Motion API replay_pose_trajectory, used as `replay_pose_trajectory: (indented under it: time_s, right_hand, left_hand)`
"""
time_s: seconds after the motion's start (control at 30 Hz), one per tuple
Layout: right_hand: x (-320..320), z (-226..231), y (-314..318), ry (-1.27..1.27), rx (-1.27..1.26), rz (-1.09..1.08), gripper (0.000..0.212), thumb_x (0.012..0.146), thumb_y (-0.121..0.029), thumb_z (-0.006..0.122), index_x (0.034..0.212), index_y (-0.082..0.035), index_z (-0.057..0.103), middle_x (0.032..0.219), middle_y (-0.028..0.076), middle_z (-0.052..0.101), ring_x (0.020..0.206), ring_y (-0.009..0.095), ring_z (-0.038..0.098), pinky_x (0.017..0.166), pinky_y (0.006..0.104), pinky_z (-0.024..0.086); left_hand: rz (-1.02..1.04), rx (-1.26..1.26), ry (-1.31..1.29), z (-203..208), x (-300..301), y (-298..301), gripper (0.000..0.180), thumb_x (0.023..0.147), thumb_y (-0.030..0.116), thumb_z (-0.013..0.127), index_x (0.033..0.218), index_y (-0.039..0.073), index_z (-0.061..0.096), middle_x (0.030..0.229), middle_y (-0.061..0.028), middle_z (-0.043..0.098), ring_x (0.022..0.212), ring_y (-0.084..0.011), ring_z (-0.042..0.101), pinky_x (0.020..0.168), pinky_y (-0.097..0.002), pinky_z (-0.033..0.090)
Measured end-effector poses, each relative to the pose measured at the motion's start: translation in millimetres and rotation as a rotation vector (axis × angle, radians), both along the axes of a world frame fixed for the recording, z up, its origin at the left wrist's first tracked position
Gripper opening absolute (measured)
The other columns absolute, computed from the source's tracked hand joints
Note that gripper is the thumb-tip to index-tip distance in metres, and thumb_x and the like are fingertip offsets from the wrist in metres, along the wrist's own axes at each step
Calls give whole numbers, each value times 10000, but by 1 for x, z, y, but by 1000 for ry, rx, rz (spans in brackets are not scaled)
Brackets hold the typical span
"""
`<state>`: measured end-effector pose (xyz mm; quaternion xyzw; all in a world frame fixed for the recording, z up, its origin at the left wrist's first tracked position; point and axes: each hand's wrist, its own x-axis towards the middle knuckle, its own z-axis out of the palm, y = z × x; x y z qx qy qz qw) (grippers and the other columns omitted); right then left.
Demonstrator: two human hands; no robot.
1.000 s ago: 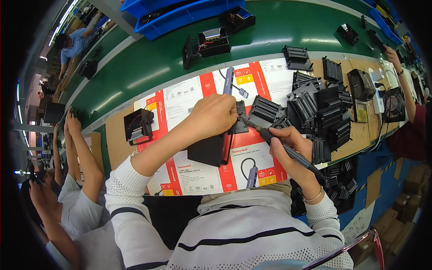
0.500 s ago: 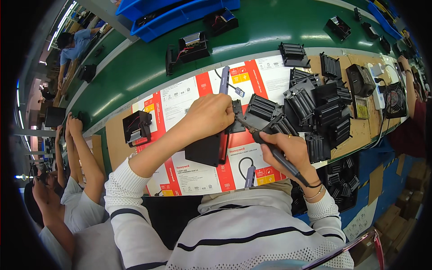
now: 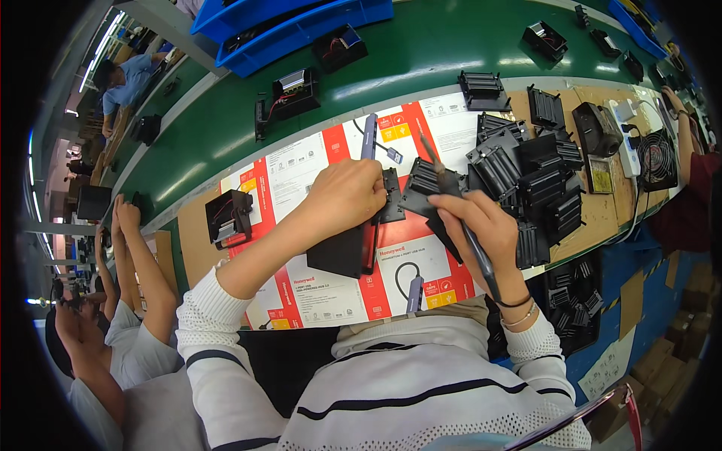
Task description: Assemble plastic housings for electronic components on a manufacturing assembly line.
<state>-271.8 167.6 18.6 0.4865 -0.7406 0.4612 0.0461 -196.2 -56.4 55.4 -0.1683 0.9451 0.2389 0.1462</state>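
Observation:
My left hand (image 3: 347, 189) is closed, with bent fingers pressed on a small black plastic part (image 3: 392, 197) above the printed cardboard sheet. Its fingertips hide part of the piece. Under that hand stands an open-looking black box (image 3: 338, 252) with a red edge beside it. In my right hand (image 3: 485, 229) is a soldering iron (image 3: 449, 183), gripped like a pen. The iron's tip points away from me and is apart from the part. Just beyond this hand lies a pile of black ribbed plastic parts (image 3: 498, 171).
At the left, a black box with parts inside (image 3: 229, 216) rests on the sheet (image 3: 301, 161). Wired boxes (image 3: 295, 96) stand on the green belt (image 3: 421, 56), near blue bins (image 3: 301, 34). A sponge tray (image 3: 602, 179), power strip (image 3: 630, 154) and fan (image 3: 659, 161) are right. Other people work nearby.
The soldering iron has lifted off the small part, its tip swinging up and away. Wired boxes on the green belt have shifted left. My left hand stays nearly in place.

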Motion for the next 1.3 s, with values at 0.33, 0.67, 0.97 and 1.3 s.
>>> replay_pose_trajectory:
  time_s: [0.33,0.67,0.97,1.3]
  right_hand:
    - [-9,-5,-36,130,280,-92,511,857,-17,664,1345,-88,528,1230,179,607,1232,356,565,1031,472,425]
    - [-18,1,-48,33,312,-28,529,824,53,677,1319,-49,523,1191,177,610,1127,368,581,985,433,448]
    - [-23,-9,-51,-114,-334,100,586,833,116,726,1298,-63,418,1344,191,576,1260,274,572,1045,348,447]
    - [-35,15,-53,250,-505,-124,571,810,125,739,1231,-97,424,1326,253,559,1188,361,587,986,420,486]
  left_hand:
    - [159,315,324,4,-66,-102,126,917,117,646,924,-6,672,724,-49,653,627,-117,626,569,-293,504]
    - [195,-663,401,-55,-94,-206,333,880,278,709,1131,59,705,1159,-137,674,1131,-340,632,919,-491,478]
    - [231,-587,673,-25,-20,-139,283,890,261,700,1073,48,661,1069,-113,623,1055,-304,608,919,-494,420]
    - [118,-572,592,-6,68,-34,270,859,201,712,1038,30,604,1029,-125,586,928,-343,579,842,-457,411]
